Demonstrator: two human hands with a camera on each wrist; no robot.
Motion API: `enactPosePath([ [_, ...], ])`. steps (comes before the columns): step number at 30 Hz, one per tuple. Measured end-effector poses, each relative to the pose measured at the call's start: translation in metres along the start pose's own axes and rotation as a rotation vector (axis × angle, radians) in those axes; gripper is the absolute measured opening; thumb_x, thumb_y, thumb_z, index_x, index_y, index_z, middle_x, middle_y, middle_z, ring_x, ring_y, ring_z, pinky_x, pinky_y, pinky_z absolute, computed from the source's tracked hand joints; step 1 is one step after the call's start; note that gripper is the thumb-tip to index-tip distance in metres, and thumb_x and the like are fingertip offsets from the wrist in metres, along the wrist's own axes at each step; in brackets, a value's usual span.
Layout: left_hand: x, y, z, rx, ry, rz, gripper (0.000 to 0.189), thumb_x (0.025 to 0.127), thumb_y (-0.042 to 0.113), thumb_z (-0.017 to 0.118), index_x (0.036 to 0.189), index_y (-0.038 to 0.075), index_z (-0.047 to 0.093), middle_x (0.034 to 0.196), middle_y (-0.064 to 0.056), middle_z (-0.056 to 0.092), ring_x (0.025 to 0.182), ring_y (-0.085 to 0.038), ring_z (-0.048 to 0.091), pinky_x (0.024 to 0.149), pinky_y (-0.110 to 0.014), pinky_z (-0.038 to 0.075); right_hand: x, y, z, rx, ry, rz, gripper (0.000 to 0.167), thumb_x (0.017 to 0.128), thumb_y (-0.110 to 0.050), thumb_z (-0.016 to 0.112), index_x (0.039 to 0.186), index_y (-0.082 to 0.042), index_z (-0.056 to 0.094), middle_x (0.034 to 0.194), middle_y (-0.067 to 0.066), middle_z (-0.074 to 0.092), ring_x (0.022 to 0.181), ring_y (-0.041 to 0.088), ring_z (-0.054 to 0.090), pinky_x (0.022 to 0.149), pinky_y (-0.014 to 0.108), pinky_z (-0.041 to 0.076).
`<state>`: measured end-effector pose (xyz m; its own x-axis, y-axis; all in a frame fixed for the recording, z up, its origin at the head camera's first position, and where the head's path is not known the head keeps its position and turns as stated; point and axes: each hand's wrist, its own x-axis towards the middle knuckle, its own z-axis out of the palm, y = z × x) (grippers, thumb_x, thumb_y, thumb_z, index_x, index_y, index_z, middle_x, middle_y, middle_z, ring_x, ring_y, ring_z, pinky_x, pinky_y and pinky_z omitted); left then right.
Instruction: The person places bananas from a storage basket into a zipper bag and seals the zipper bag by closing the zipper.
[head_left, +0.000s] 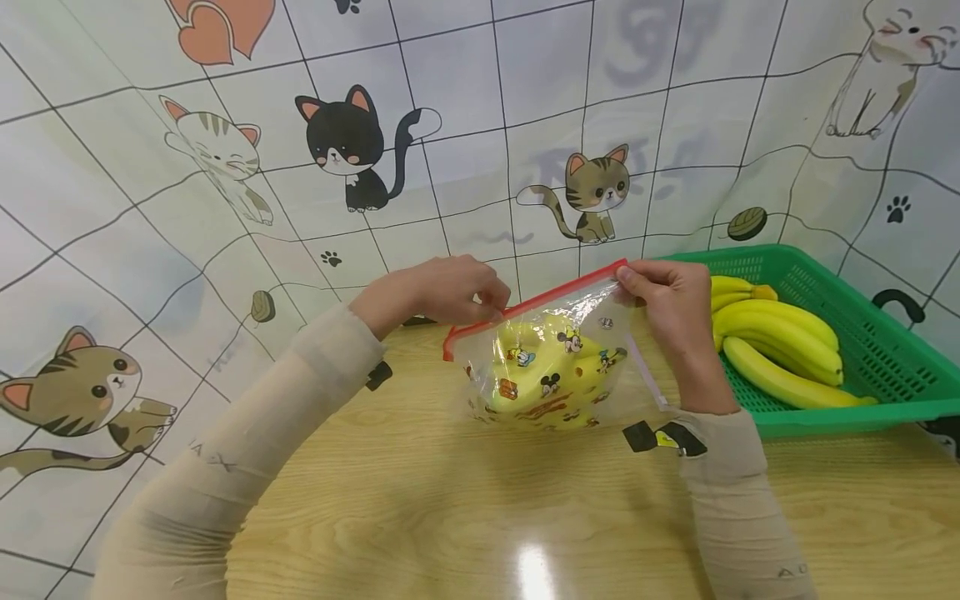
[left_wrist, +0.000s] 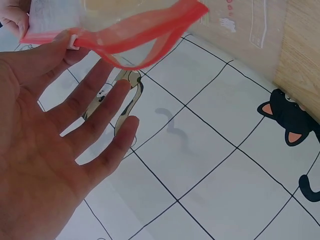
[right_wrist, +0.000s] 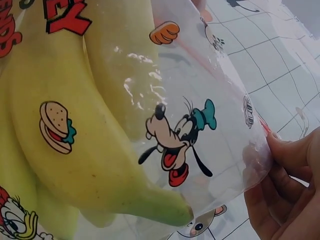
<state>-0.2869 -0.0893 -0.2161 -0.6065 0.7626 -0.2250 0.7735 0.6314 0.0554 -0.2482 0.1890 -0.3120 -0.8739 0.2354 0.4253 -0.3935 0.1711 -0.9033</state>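
A clear zip bag (head_left: 480, 367) printed with cartoon figures has a red zip strip (head_left: 555, 292) along its top. Yellow bananas (right_wrist: 75, 150) show through its plastic. My left hand (head_left: 450, 290) pinches a small white slider (left_wrist: 73, 42) on the strip between thumb and forefinger, its other fingers spread. From the slider to the bag's left end, the red edges stand apart in a loop; towards the right hand they run together. My right hand (head_left: 671, 312) pinches the bag's top right corner between thumb and fingers.
A green plastic basket (head_left: 892, 404) stands to the right, holding more bananas (head_left: 787, 333). Behind the wooden table (head_left: 450, 517) hangs a white sheet (head_left: 465, 108) with cats and grid lines. Black patches (head_left: 640, 436) lie on the table near the right wrist.
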Motion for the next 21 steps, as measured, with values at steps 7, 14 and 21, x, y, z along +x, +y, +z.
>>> enactPosePath([
  [7, -0.006, -0.005, 0.002, 0.013, 0.013, -0.015, 0.017, 0.102, 0.024, 0.061, 0.086, 0.021, 0.066, 0.094, 0.004, 0.065, 0.087, -0.016, 0.057, 0.072, -0.032, 0.045, -0.001, 0.0, -0.001, -0.007, 0.012, 0.004, 0.027, 0.097, -0.014, 0.073, 0.11, 0.01, 0.075, 0.074, -0.023, 0.073, 0.064, -0.001, 0.07, 0.064, 0.015, 0.055],
  [14, -0.012, -0.009, 0.006, -0.012, 0.029, -0.014, 0.019, 0.102, 0.022, 0.06, 0.084, 0.021, 0.065, 0.088, 0.004, 0.062, 0.083, -0.016, 0.055, 0.068, -0.032, 0.041, 0.0, 0.001, -0.001, -0.009, 0.021, 0.013, 0.027, 0.096, -0.013, 0.073, 0.111, 0.009, 0.075, 0.074, -0.023, 0.073, 0.064, -0.001, 0.07, 0.064, 0.014, 0.055],
  [21, -0.018, -0.013, 0.007, 0.001, 0.037, -0.014, 0.016, 0.102, 0.023, 0.061, 0.088, 0.023, 0.067, 0.092, 0.005, 0.065, 0.087, -0.016, 0.057, 0.073, -0.034, 0.048, 0.002, 0.002, -0.003, 0.056, 0.038, 0.035, 0.023, 0.094, -0.01, 0.075, 0.109, 0.008, 0.076, 0.075, -0.018, 0.075, 0.063, 0.0, 0.072, 0.064, 0.014, 0.056],
])
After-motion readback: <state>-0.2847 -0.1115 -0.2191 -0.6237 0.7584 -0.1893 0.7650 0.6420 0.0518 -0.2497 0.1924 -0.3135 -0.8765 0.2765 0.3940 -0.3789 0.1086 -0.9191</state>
